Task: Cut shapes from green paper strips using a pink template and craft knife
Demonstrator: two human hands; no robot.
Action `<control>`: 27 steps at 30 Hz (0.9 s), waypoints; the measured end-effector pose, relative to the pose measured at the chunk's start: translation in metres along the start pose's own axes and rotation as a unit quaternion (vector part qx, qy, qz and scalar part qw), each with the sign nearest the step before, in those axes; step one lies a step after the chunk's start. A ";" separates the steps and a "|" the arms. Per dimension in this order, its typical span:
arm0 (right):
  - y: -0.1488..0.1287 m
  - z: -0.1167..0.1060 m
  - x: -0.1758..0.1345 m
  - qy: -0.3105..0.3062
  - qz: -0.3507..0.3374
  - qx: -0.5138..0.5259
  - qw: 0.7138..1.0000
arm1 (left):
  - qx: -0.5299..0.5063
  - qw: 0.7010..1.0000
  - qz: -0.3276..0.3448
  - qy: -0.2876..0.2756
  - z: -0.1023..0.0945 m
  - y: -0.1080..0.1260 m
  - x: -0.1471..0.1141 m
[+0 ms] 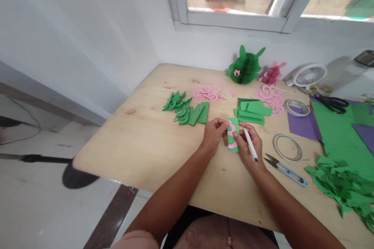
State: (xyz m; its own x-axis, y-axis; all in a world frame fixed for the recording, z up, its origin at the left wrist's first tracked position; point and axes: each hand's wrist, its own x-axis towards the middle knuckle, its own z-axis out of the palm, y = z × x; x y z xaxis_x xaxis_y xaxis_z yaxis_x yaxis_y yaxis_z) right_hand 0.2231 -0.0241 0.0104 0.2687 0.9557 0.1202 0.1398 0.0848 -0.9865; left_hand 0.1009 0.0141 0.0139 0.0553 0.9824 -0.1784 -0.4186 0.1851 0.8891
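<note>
Between my two hands is a green paper strip with a curvy pink paper cutout lying on it. My left hand pinches the strip's upper left side. My right hand grips its right side, the thumb pressing on the pink piece. A white pen is also tucked in my right hand, its dark end toward me. Just beyond lies a stack of green paper strips. Left of it are green strips with pencil-like lines, cut green paper shapes and pink paper cutouts.
Thread snips, tape rolls and black scissors lie to the right. Green scraps, green sheets and purple paper are there too. A green honeycomb figure, a pink one and a small fan stand at the back.
</note>
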 end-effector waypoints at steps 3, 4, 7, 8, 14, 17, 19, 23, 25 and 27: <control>0.000 0.000 0.000 -0.002 0.006 0.003 1.000 | 0.011 1.000 -0.001 -0.011 -0.002 -0.002 0.000; 0.001 0.000 -0.001 -0.003 0.008 0.005 1.000 | 0.016 1.000 -0.002 -0.015 -0.002 -0.002 0.000; 0.004 -0.001 -0.001 -0.005 0.009 0.012 1.000 | 0.034 0.999 -0.008 -0.029 -0.005 -0.006 0.000; 0.005 -0.001 -0.001 -0.007 0.009 0.013 1.000 | 0.039 0.999 -0.010 -0.034 -0.006 -0.007 0.000; 0.009 -0.001 -0.002 -0.008 0.004 0.017 1.000 | 0.052 0.997 -0.018 -0.048 -0.010 -0.011 0.002; 0.009 -0.001 -0.002 -0.007 0.007 0.025 1.000 | 0.049 0.997 -0.023 -0.050 -0.010 -0.011 0.002; 0.010 0.000 -0.001 -0.007 0.009 0.028 1.000 | 0.048 0.997 -0.027 -0.050 -0.010 -0.011 0.003; 0.012 0.000 -0.001 -0.007 0.010 0.030 0.999 | 0.051 0.997 -0.033 -0.049 -0.010 -0.011 0.003; 0.012 0.000 -0.001 -0.008 0.011 0.033 0.999 | 0.055 0.997 -0.036 -0.048 -0.010 -0.011 0.003; 0.012 0.000 -0.001 -0.008 0.013 0.036 0.999 | 0.058 0.996 -0.038 -0.048 -0.009 -0.011 0.003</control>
State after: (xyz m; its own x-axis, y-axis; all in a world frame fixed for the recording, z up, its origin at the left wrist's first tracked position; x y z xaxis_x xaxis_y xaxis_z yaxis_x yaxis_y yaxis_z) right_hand 0.2247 -0.0243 -0.0013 0.2563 0.9621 0.0927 0.0640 0.0788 -0.9948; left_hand 0.0969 0.0146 0.0000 0.1726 0.9620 -0.2115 -0.3029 0.2561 0.9179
